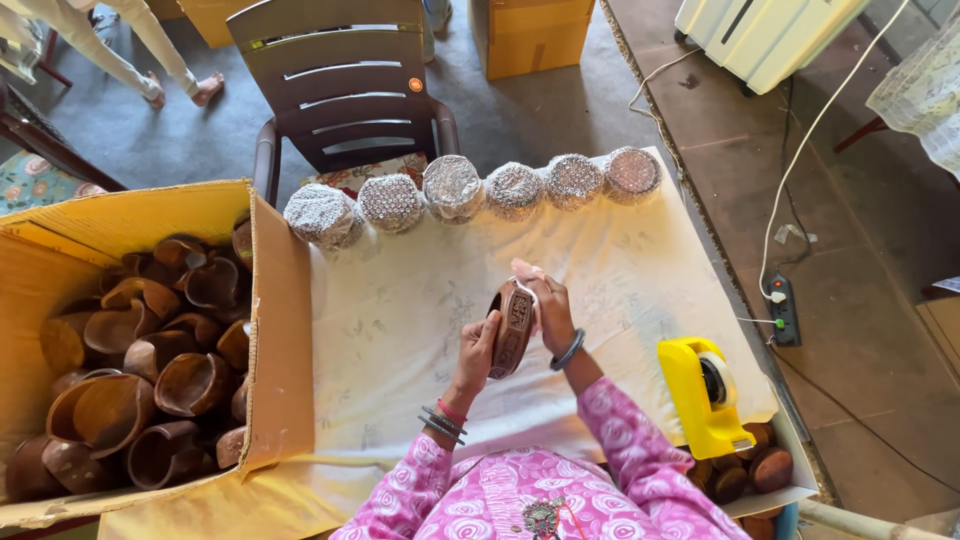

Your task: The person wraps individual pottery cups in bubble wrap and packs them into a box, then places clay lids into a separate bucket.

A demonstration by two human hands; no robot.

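Note:
Over the cloth-covered table (640, 270), both hands hold a brown coconut-shell bowl (512, 330) on its edge. My left hand (477, 352) grips its lower left side. My right hand (546, 305) holds its upper right side, together with a bit of thin white wrap at the top. Bangles sit on both wrists, and the sleeves are pink with a swirl pattern.
Several foil-wrapped bowls (455, 188) line the table's far edge. An open cardboard box (275, 330) of bare shell bowls (150, 350) stands at left. A yellow tape dispenser (700, 395) sits at right, with more bowls (750, 470) below it. A brown chair (345, 90) stands beyond; a power strip (783, 310) lies on the floor.

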